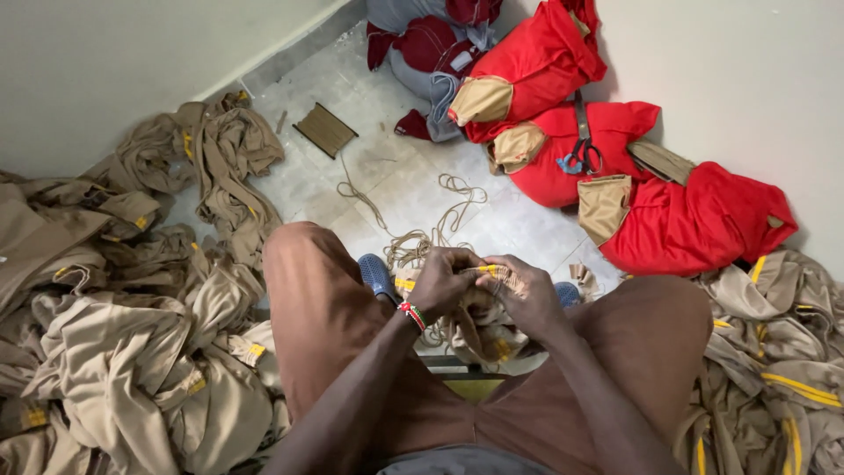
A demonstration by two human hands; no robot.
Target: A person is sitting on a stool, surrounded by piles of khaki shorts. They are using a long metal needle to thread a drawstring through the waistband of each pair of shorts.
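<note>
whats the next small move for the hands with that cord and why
Probably draw a little more cord up through the fingers. Both hands, left hand and right hand, pinch a khaki garment edge with yellow trim between the knees, and the cord trails slack in loops across the floor.

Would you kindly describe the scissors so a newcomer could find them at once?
Look to the red bundles stacked against the right wall. The scissors lie on top of the middle bundle, blades pointing away from the person. Their blue handle loops set them apart from the red and tan cloth around them.
</note>
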